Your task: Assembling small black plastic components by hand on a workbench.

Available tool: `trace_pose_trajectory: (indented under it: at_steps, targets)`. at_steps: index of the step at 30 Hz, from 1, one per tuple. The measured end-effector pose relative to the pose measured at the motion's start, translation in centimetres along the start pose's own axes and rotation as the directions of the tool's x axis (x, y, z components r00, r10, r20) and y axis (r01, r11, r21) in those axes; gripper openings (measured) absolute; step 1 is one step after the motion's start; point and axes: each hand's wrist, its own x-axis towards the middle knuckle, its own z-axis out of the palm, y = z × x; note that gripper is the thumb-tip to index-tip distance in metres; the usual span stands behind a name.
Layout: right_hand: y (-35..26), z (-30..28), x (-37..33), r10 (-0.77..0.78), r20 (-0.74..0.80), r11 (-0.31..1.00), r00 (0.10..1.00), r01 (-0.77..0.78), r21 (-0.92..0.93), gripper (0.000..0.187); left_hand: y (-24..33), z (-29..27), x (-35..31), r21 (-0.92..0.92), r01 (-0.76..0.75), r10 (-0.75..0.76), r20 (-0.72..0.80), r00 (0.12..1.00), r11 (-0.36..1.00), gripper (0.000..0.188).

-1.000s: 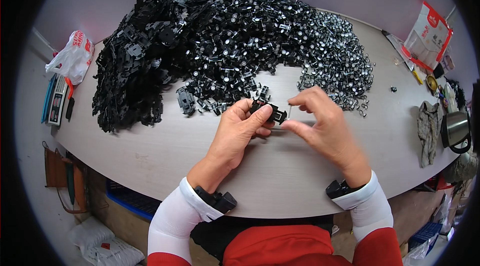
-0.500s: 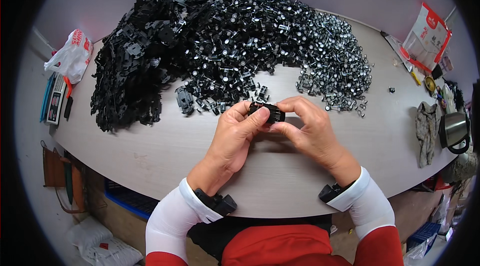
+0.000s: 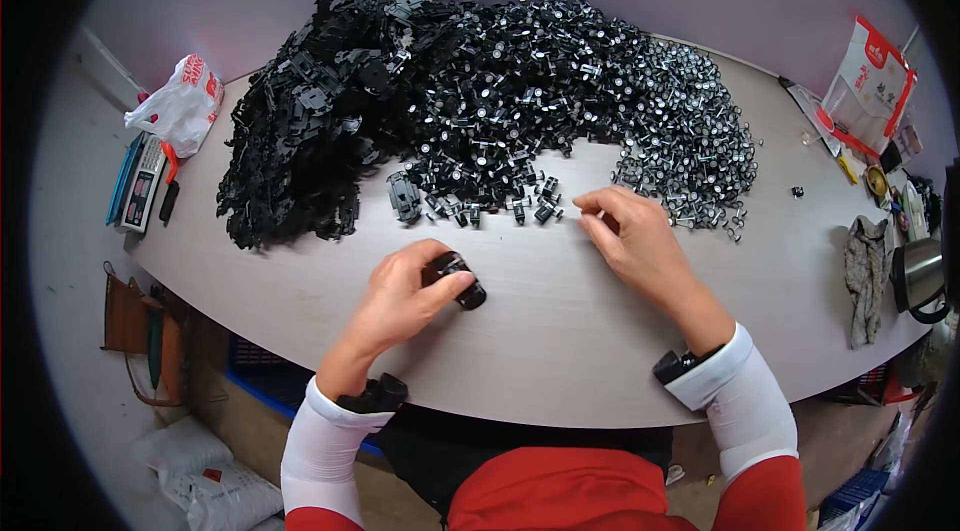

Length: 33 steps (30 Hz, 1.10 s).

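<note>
Your left hand (image 3: 400, 296) pinches a small black plastic part (image 3: 458, 278) between thumb and fingers, holding it just above the table (image 3: 560, 351), near the front edge and well short of the piles. Your right hand (image 3: 635, 236) is apart from it, reaching toward the loose metal pins (image 3: 690, 156) at the near fringe of the shiny heap. Its fingertips are drawn together close to the table, but you cannot tell from here whether they already pinch a pin or are empty.

The main risk is a slip at the left hand. The part is held only by the fingertips and part of it sticks out past the thumb, so a nudge from the other hand may twist it loose and send it rolling toward the table edge.

The pins are small and tangled together at the fringe. A careless grab may lift two at once, or scatter the loose ones nearest your fingers toward the bare table, where they roll easily.

The big mound of black parts (image 3: 310, 131) sits close behind the smaller pieces (image 3: 480, 201) in front of you. A sweep of your right forearm or sleeve across the table could drag pins into that mound and mix the two sorts.

The kettle (image 3: 918, 276) and grey cloth (image 3: 865, 276) at the far right stand well apart and pose little danger.
</note>
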Motion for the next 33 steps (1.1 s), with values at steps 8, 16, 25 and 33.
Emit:
trace_pose_trajectory:
  at_steps: [8,16,25,33]
  targets:
    - [0.4,0.9,5.0,-0.209,0.174,0.937,0.962,0.248,-0.245,0.019,-2.9,-3.8,2.4,0.295,-0.153,0.256,-0.352,0.9,0.943,0.035]
    - [0.1,-1.3,2.0,-0.049,0.179,0.937,0.983,0.107,-0.332,0.011,-3.3,-3.6,6.0,0.412,0.112,0.069,-0.4,0.914,0.904,0.052]
    - [0.2,-1.8,-0.5,0.01,0.091,0.968,0.996,0.013,-0.249,0.014,-2.9,-3.3,6.3,-0.097,0.002,-0.041,-0.402,0.915,0.995,0.046]
    - [0.5,-1.8,-0.6,-0.039,0.087,0.972,0.995,0.058,-0.226,0.013,-1.9,-3.3,5.1,-0.185,-0.079,0.004,-0.372,0.928,0.98,0.037]
